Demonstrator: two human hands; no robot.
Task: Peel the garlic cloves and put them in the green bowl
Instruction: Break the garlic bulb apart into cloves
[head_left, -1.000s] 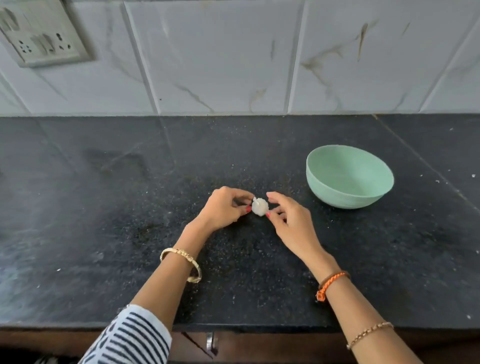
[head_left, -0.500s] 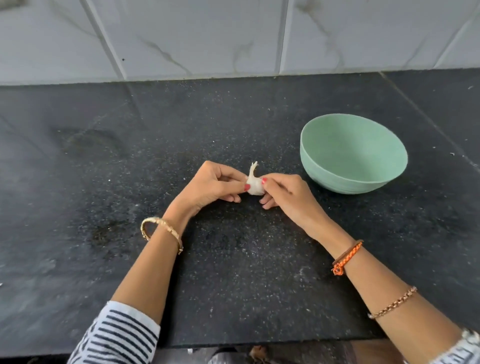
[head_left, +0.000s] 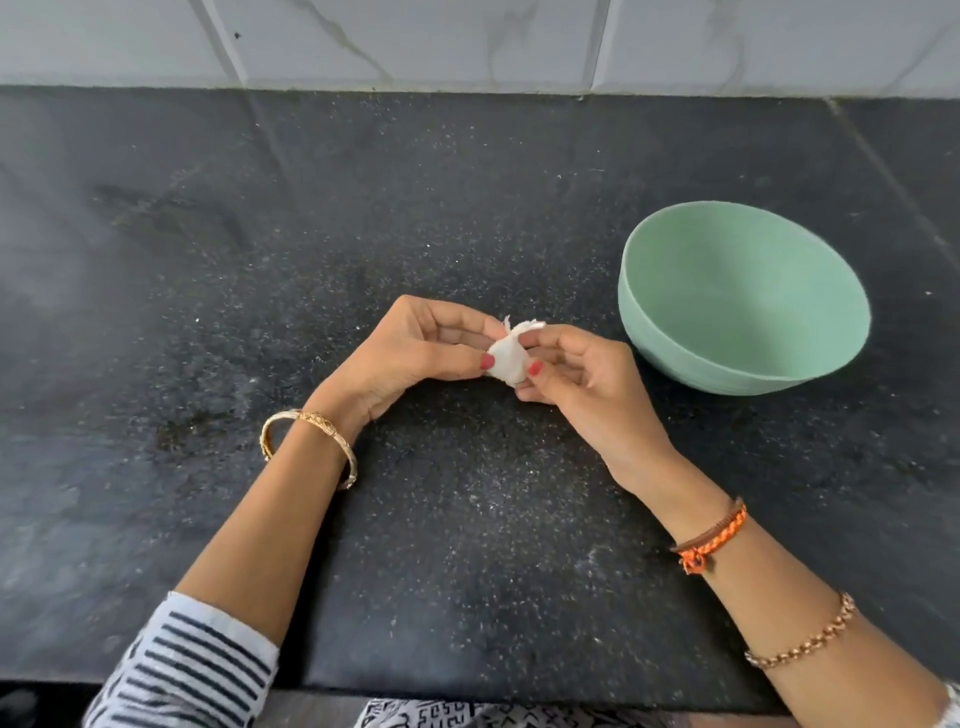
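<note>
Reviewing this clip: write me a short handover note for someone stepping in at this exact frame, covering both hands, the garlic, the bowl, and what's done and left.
Left hand: pinches the garlic from its left side, thumb on the skin.
Right hand: pinches the same garlic from the right, fingertips by the papery tuft at its top.
Garlic: held between both hands above the black counter, white skin still on.
Green bowl: stands on the counter to the right of the hands, nothing visible inside.
Done: garlic picked up, peeling apparently just starting.
Left: strip the skin and put the peeled cloves in the green bowl.
</note>
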